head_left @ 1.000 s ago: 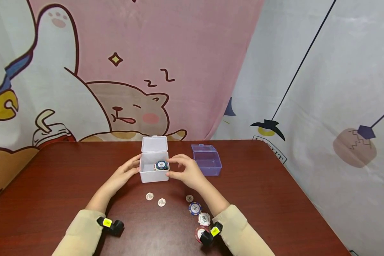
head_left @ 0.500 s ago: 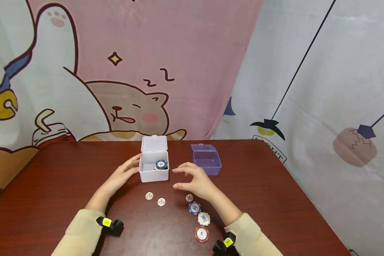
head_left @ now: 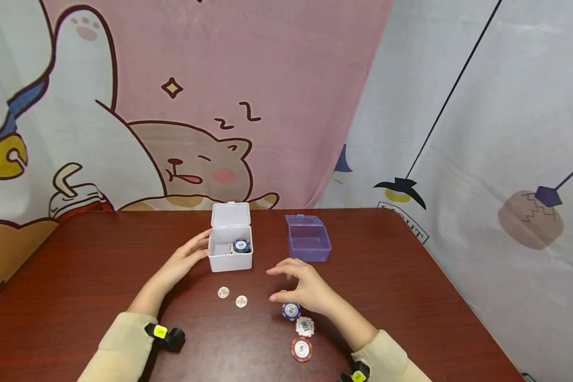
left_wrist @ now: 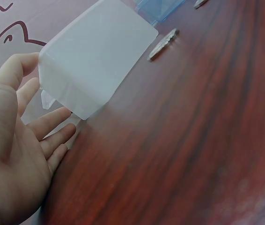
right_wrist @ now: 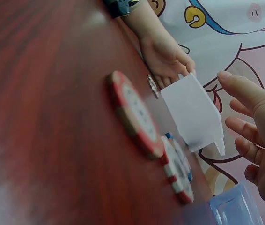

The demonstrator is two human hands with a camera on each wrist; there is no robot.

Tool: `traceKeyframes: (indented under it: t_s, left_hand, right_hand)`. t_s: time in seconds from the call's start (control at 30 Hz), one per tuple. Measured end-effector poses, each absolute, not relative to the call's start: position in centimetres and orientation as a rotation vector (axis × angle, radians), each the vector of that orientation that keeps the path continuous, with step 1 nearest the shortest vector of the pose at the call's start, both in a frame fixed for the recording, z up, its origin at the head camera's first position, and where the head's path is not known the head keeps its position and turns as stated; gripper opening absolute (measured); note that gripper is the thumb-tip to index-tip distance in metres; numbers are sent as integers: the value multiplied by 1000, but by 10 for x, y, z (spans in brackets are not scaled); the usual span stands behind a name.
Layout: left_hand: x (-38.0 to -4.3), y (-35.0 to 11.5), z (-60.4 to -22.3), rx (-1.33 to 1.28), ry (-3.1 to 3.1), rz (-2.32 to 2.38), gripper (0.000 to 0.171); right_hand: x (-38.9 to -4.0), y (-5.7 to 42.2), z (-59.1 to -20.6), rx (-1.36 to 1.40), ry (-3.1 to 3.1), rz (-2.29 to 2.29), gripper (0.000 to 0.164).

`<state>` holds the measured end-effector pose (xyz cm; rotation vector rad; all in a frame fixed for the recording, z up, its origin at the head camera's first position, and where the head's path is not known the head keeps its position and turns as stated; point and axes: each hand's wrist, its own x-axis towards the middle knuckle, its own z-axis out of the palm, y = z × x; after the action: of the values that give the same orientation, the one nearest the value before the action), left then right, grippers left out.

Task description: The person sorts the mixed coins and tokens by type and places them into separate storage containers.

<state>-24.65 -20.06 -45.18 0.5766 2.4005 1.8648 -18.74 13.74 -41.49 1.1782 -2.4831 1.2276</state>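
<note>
The left hand (head_left: pixel 186 260) rests against the left side of a white plastic box (head_left: pixel 231 263), thumb touching it toward the near end and the fingers spread loosely rather than wrapped round it. The box stands upright on the reddish-brown bench (head_left: pixel 410 297), lid tipped back, with a small pile of poker chips (head_left: pixel 241 245) (a dark blue one on top) in the right part of its interior.

The right hand (head_left: pixel 305 286) hovers over the bench in front of the translucent purple box (head_left: pixel 310 254), whose lid is also raised. Its thumb and fingers are parted, with nothing between them. Just below it on the bench lies a blue chip marked 10 (head_left: pixel 291 312); a white chip marked 100 (head_left: pixel 305 327) and a red chip marked 5 (head_left: pixel 302 349) follow in a line toward the person. Two coins (head_left: pixel 241 301) lie flat, apart from each other, in front of the white plastic box.
</note>
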Motion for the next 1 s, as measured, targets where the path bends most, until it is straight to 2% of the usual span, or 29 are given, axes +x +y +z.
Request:
traceKeyframes:
  t_s: [0.27, 1.0]
  left_hand:
    - [-246, -200, -451, 563, 2420, 1850, 55]
    - [-245, -200, -449, 546, 2418, 1839, 55]
  right_hand:
    - [-181, 152, -427, 1211, -2471, 1157, 48]
    - [-167, 171, -435, 1023, -2769, 1084, 44]
